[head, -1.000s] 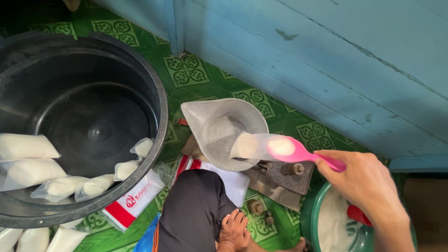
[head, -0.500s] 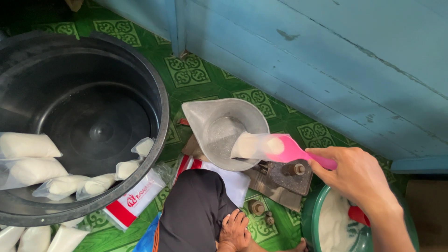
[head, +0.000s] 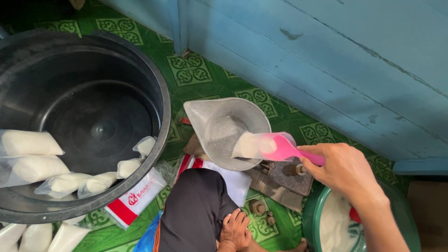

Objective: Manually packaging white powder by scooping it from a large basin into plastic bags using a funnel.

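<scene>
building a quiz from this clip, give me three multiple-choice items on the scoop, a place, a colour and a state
1. Where is the scoop's bowl?
A. over the metal pan
B. inside the black tub
C. on the floor

2. What colour is the scoop?
A. blue
B. pink
C. yellow

3. How full is the scoop?
A. empty
B. holding water
C. loaded with white grains

A: it is held over the pan's rim.
B: handle and bowl are pink.
C: a white heap fills it, gripped by the right hand.

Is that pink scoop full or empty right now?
Full. The pink scoop in the right hand holds a heap of white grains, tipped over the grey metal pan, which holds only a thin layer.
</scene>
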